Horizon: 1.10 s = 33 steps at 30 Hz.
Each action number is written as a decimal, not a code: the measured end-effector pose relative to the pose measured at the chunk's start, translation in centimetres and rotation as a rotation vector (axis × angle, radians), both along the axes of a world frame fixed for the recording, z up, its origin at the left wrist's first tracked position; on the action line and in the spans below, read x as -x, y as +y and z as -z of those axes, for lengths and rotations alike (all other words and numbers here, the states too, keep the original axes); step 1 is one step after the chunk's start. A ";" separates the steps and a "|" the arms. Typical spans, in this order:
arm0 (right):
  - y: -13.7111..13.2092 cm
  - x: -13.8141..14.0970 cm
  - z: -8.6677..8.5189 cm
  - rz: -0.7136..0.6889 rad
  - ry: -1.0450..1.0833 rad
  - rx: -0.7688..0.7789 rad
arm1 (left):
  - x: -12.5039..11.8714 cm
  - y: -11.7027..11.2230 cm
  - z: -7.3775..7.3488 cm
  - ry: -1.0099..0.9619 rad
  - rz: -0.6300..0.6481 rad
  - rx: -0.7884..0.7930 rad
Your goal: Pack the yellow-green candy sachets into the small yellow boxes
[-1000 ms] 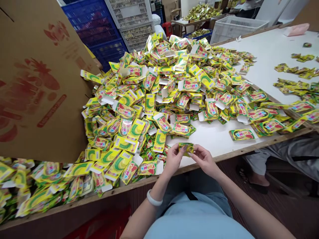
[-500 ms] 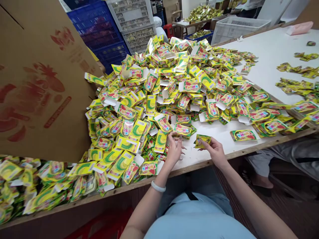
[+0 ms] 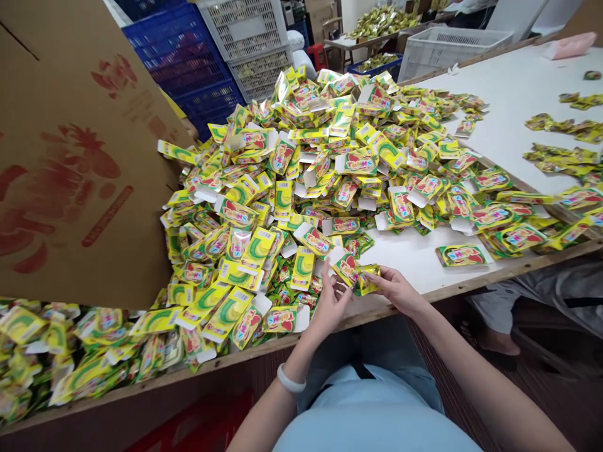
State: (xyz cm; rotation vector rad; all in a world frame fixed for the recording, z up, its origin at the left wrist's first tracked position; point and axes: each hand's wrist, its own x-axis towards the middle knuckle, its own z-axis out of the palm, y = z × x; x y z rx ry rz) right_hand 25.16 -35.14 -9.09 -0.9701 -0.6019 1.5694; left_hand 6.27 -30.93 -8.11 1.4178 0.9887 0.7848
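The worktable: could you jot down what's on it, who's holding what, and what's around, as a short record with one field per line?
Left hand: the left hand holds a box, white flap showing
Right hand: the right hand pinches a yellow packet at the box's right end; whether it is partly inside cannot be told
Table: white table with wooden edge
On it: a large pile of yellow-green boxes
Left side: a brown carton, printed red
Behind: stacked blue crates
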 end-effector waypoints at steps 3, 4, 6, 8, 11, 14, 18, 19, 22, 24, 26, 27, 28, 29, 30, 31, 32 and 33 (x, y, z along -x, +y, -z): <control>-0.7 1.6 -1.2 -0.008 -0.051 -0.077 | 0.4 -1.0 -0.3 -0.191 -0.114 0.187; -1.0 2.1 -1.6 -0.031 -0.067 -0.104 | 0.4 -1.1 -0.4 -0.253 -0.113 0.270; -1.8 2.6 -2.4 -0.110 -0.111 -0.147 | 0.2 -1.2 -0.9 -0.348 -0.066 0.407; -2.5 2.5 -3.0 -0.134 -0.224 -0.195 | -0.2 -1.2 -1.5 -0.391 -0.028 0.439; -3.0 1.4 -4.2 0.070 -0.441 -0.239 | -0.4 -1.2 -2.2 -0.388 -0.035 0.377; -2.7 0.5 -6.2 0.254 -0.479 -0.275 | -0.5 -1.4 -2.9 -0.266 0.049 0.353; -1.4 0.9 -8.7 0.231 -0.590 -0.522 | -0.1 -2.1 -4.5 -0.134 0.242 0.361; -1.1 1.1 -9.0 0.196 -0.664 -0.602 | 0.1 -2.3 -4.9 -0.128 0.260 0.358; -0.8 1.3 -9.4 0.040 -0.912 -0.775 | 0.9 -2.5 -5.7 -0.087 0.299 0.309; -1.1 1.0 -9.4 -0.131 -1.044 -0.790 | 1.5 -2.4 -5.9 -0.038 0.349 0.266; -1.5 0.8 -9.7 -0.310 -1.125 -0.757 | 1.9 -2.3 -5.8 -0.002 0.415 0.246; -1.7 0.7 -9.8 -0.371 -1.147 -0.734 | 2.0 -2.2 -5.7 0.005 0.439 0.246; -1.9 0.6 -10.1 -0.403 -1.153 -0.717 | 2.0 -2.1 -5.6 0.011 0.457 0.250; -2.0 0.4 -10.3 -0.411 -1.141 -0.698 | 2.0 -2.0 -5.6 0.018 0.477 0.258; -2.1 0.3 -10.5 -0.410 -1.108 -0.670 | 2.0 -1.9 -5.7 0.021 0.498 0.275; -2.2 0.1 -10.7 -0.404 -1.064 -0.631 | 2.0 -1.9 -5.8 0.019 0.519 0.299; -2.3 -0.2 -10.7 -0.388 -1.025 -0.594 | 2.0 -1.8 -5.9 0.017 0.548 0.328; -2.4 -0.4 -10.7 -0.367 -1.006 -0.570 | 2.0 -1.8 -5.9 0.016 0.582 0.358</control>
